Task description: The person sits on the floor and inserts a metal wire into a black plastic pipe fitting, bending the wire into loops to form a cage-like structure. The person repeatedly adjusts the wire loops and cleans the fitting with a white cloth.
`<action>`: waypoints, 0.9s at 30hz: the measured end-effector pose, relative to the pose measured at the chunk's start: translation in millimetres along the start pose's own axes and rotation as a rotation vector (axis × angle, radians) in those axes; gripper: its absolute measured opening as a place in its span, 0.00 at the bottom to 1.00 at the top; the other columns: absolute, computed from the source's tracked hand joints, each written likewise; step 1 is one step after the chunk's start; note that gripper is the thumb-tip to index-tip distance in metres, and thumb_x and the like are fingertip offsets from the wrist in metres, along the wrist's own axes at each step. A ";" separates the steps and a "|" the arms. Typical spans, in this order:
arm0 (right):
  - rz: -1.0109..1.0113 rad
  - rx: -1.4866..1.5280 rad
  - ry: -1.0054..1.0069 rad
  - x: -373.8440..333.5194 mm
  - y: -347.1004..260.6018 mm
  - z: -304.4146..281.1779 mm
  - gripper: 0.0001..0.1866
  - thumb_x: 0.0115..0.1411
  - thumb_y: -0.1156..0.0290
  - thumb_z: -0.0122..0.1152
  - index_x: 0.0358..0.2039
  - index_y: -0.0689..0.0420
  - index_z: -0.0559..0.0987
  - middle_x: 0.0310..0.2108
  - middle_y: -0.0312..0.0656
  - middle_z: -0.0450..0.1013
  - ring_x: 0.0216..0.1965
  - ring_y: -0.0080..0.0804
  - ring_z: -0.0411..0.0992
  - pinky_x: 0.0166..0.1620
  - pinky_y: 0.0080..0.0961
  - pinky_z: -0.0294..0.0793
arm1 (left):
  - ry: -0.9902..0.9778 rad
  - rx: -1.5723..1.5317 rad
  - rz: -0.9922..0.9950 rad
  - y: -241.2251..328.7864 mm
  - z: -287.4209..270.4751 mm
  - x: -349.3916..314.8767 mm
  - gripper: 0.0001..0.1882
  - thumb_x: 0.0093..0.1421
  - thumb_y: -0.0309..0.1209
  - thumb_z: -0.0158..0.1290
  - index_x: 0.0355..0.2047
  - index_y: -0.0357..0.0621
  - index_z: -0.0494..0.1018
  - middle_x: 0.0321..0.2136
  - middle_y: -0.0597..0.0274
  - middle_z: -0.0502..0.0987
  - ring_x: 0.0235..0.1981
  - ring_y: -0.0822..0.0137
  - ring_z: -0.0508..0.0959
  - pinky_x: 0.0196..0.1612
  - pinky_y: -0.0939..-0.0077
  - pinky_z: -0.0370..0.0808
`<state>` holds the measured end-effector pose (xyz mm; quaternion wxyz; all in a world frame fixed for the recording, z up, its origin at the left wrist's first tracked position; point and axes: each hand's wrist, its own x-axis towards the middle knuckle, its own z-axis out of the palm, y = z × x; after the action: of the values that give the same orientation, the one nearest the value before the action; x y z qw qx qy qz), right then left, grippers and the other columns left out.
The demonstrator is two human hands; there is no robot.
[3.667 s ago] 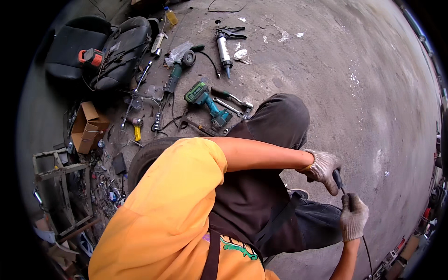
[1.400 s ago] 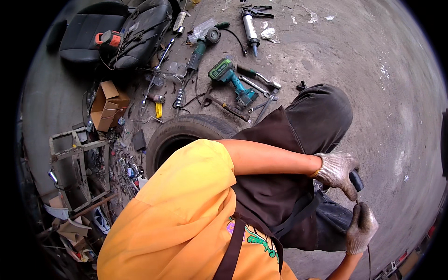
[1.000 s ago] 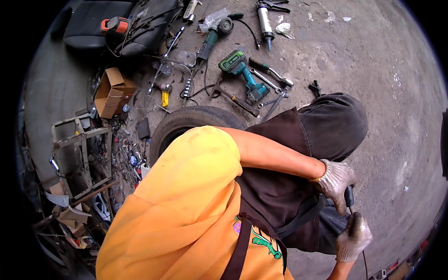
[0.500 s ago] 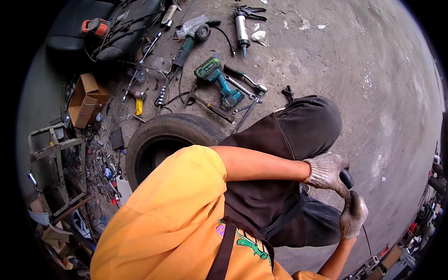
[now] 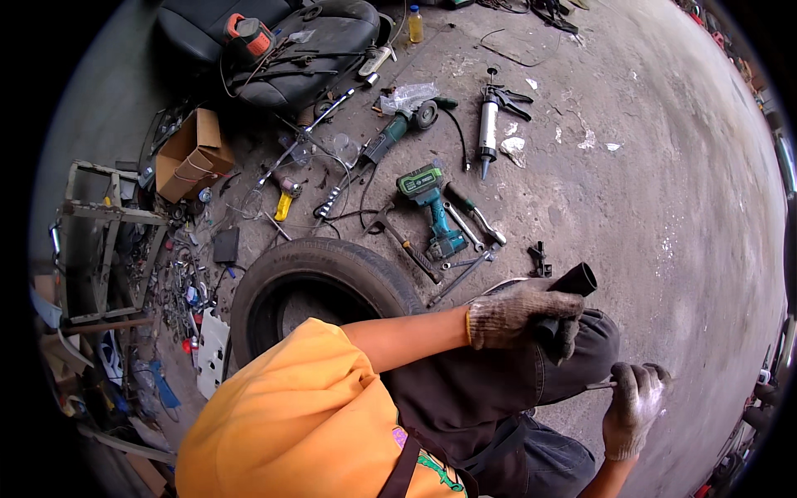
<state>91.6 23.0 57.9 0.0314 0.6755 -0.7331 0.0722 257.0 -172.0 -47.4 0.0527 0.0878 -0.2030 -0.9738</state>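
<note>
Both hands wear soiled knit gloves. Above my bent knee, my left hand (image 5: 525,317) is wrapped round a black, hollow, hose-like tube (image 5: 576,280), whose open end sticks out past the fingers. A dark rounded part (image 5: 546,329) also shows below these fingers; I cannot tell whether it belongs to the tube. Apart from it, lower and to the right, my right hand (image 5: 634,408) pinches a thin metal piece (image 5: 600,385) pointing left; its kind is too small to make out. On the floor just beyond my left hand lies a small black fitting (image 5: 540,260).
A tyre (image 5: 328,274) lies left of my leg. Beyond it are a hammer (image 5: 407,246), a cordless power tool (image 5: 432,209), a ratchet (image 5: 475,212), an angle grinder (image 5: 400,131) and a caulking gun (image 5: 490,124). A cardboard box (image 5: 195,156) stands farther left.
My hands were together at the right; now they are apart. The left has moved up and left with the black tube, and the thin metal piece shows in the right. The view has shifted.
</note>
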 end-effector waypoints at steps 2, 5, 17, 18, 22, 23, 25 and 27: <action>-0.175 0.017 -0.040 37.5 -27.9 -0.9 0.16 0.46 0.78 0.59 0.39 0.58 0.77 0.33 0.43 0.73 0.39 0.45 0.73 0.51 0.48 0.70 | 0.018 0.005 0.032 7.7 -22.2 -9.5 0.16 0.70 0.39 0.49 0.34 0.37 0.74 0.32 0.51 0.80 0.36 0.60 0.81 0.43 0.68 0.79; -0.399 0.045 -0.112 85.0 -72.8 10.7 0.15 0.45 0.72 0.59 0.36 0.56 0.79 0.36 0.42 0.74 0.41 0.42 0.74 0.50 0.46 0.71 | 0.176 -0.079 0.025 20.0 -35.4 -25.2 0.18 0.71 0.42 0.48 0.37 0.37 0.74 0.40 0.51 0.80 0.46 0.57 0.80 0.51 0.64 0.78; -0.703 0.221 -0.014 146.6 -163.4 127.5 0.18 0.51 0.65 0.57 0.41 0.60 0.80 0.43 0.46 0.74 0.54 0.44 0.70 0.60 0.45 0.66 | 0.225 -0.482 0.336 53.1 -150.1 -77.8 0.23 0.68 0.54 0.46 0.36 0.46 0.74 0.31 0.59 0.76 0.27 0.64 0.73 0.34 0.68 0.74; -0.701 0.202 0.011 147.2 -169.3 123.4 0.22 0.52 0.66 0.57 0.47 0.60 0.78 0.47 0.47 0.73 0.54 0.45 0.70 0.59 0.44 0.67 | 0.050 -0.536 0.302 51.0 -176.6 -84.6 0.22 0.68 0.52 0.45 0.36 0.45 0.74 0.32 0.58 0.76 0.27 0.67 0.72 0.33 0.71 0.74; -0.606 0.210 0.002 135.9 -169.3 123.1 0.23 0.53 0.66 0.57 0.49 0.59 0.77 0.48 0.48 0.72 0.52 0.44 0.70 0.55 0.43 0.70 | 0.159 -0.626 0.192 80.3 -213.7 -120.1 0.21 0.66 0.48 0.49 0.34 0.39 0.75 0.30 0.56 0.78 0.16 0.77 0.64 0.18 0.82 0.63; -0.562 0.206 -0.011 130.4 -163.8 124.7 0.21 0.53 0.66 0.56 0.48 0.59 0.77 0.47 0.48 0.72 0.51 0.43 0.71 0.54 0.42 0.70 | 0.169 -0.677 0.158 85.1 -222.1 -126.8 0.23 0.66 0.48 0.50 0.36 0.37 0.75 0.30 0.55 0.77 0.15 0.77 0.64 0.18 0.82 0.63; -0.522 0.152 -0.052 120.0 -146.4 118.4 0.20 0.53 0.66 0.56 0.46 0.59 0.78 0.45 0.48 0.72 0.50 0.43 0.71 0.53 0.42 0.70 | 0.330 -0.576 0.107 93.6 -228.9 -140.2 0.27 0.67 0.52 0.49 0.37 0.35 0.74 0.27 0.53 0.77 0.14 0.76 0.63 0.16 0.81 0.62; -0.463 0.141 -0.046 111.2 -129.5 117.8 0.20 0.53 0.66 0.56 0.46 0.59 0.78 0.43 0.46 0.73 0.47 0.42 0.72 0.52 0.41 0.70 | 0.520 -0.417 0.153 99.6 -213.3 -144.5 0.27 0.66 0.54 0.49 0.33 0.38 0.74 0.25 0.54 0.76 0.12 0.76 0.62 0.14 0.83 0.59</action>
<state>217.0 -114.1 -34.2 -0.0169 0.8274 -0.5526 0.0987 446.1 -325.2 -177.9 0.1922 0.3050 0.0146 -0.9326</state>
